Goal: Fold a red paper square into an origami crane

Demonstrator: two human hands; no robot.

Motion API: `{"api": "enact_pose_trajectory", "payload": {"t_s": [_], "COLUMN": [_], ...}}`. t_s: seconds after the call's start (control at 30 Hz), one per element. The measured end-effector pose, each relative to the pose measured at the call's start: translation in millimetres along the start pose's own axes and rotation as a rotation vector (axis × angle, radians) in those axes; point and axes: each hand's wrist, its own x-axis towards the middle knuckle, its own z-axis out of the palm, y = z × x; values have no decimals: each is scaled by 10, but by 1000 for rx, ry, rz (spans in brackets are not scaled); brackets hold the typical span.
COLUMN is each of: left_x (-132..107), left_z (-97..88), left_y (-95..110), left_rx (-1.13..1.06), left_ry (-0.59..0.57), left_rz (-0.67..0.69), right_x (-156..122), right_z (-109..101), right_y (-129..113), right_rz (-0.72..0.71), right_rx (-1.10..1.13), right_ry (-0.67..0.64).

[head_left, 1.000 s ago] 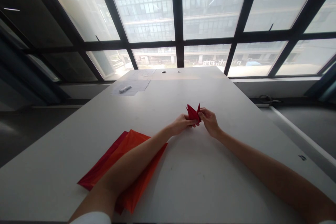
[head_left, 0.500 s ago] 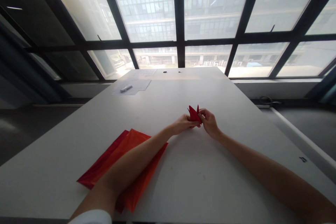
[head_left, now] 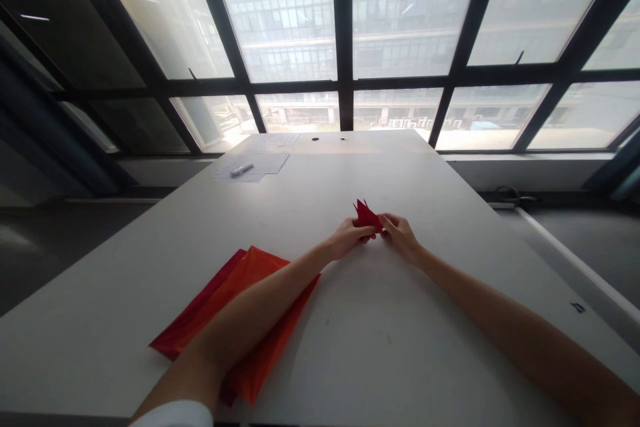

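Note:
A small folded red paper piece (head_left: 367,216), with several thin points sticking up, is held between my two hands just above the white table. My left hand (head_left: 350,237) pinches its lower left side, thumb in front. On its right edge, my right hand (head_left: 399,235) has thumb and fingers closed. Parts of the paper are hidden behind the fingers. Under my left forearm lie an orange sheet (head_left: 255,267) and a dark red sheet (head_left: 200,307), overlapping on the table.
White paper sheets (head_left: 273,163) lie at the far left of the white table (head_left: 425,320), with a pale marker-like stick (head_left: 242,170) on them. Two small dark round spots sit near the far edge. Large dark-framed windows (head_left: 345,33) stand beyond.
My right hand has shifted its hold from the upright right point down to the paper's right edge. The points now lean more to the left, and the view has tilted slightly.

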Motion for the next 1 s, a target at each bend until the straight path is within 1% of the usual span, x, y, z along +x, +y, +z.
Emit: {"api": "enact_pose_trajectory", "payload": {"t_s": [0.07, 0.13, 0.23, 0.33, 0.43, 0.53, 0.6, 0.67, 0.77, 0.93, 1.0], "left_x": [6, 7, -2, -4, 7, 15, 16, 16, 25, 46, 46], "left_z": [-6, -4, 9, 21, 28, 31, 33, 34, 34, 22, 23], "left_y": [-17, -27, -32, -48, -74, -82, -77, -74, -87, -113, -107], "left_rx": [-37, -93, -155, -117, -76, -95, -103, -102, -96, -122, -122], "left_ry": [0, 12, 65, 113, 134, 136, 136, 144, 159, 162, 160], "left_rz": [7, 11, 47, 112, 135, 127, 111, 102, 117, 135, 127], "right_x": [-17, -20, -7, 0, -13, -23, -17, -3, 9, -5, 0], "right_z": [4, 9, 5, -5, -8, -9, -12, -15, -14, -4, -8], "right_y": [-28, -36, -21, -12, -30, -46, -38, -17, 14, 23, 21], "right_rz": [-12, -29, -44, -45, -47, -65, -82, -105, -123, -109, -135], "right_rx": [-24, -2, 26, 21, 21, 13, -11, -38, -51, -68, -112], "right_ry": [-15, 32, 125, 155, 109, 44, 48, 86, 118, 39, 44]}}
